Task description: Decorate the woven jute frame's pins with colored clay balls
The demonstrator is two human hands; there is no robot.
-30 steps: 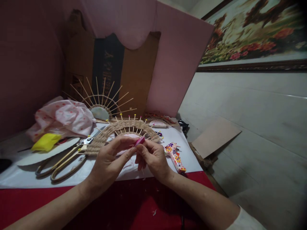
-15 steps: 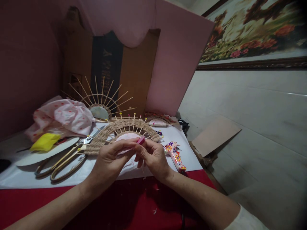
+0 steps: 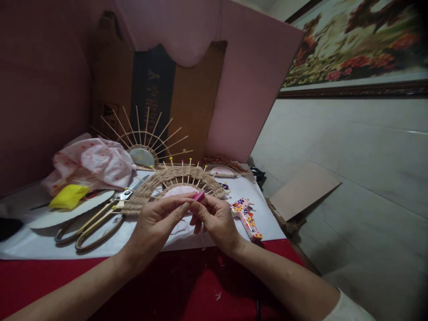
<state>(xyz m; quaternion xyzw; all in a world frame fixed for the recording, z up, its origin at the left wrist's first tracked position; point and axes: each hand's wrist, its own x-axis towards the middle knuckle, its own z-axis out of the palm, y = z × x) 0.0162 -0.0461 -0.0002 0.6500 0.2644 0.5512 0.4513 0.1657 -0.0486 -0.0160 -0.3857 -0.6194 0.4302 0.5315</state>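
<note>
Both hands meet in front of a woven half-round piece (image 3: 137,196) of twine and sticks, with yellow and pink beads on the stick tips. A small pink object (image 3: 199,195), too small to name, shows between the fingertips. My right hand (image 3: 216,220) pinches it from the right. My left hand (image 3: 157,218) has its thumb and fingers drawn together at its left side; what they hold is partly hidden. Pale threads hang below the fingers. The decorated hot glue gun (image 3: 246,218) lies just right of my right hand.
Large scissors (image 3: 96,223) lie at left beside a yellow packet (image 3: 68,196) and a crumpled dotted cloth (image 3: 96,160). Behind stands a frame of fanned sticks (image 3: 147,133) before a cardboard box (image 3: 194,102). Another woven piece (image 3: 222,170) lies at the back right.
The whole view has shifted slightly, so things sit a little farther right. Both hands keep nearly the same pose around the small pink object.
</note>
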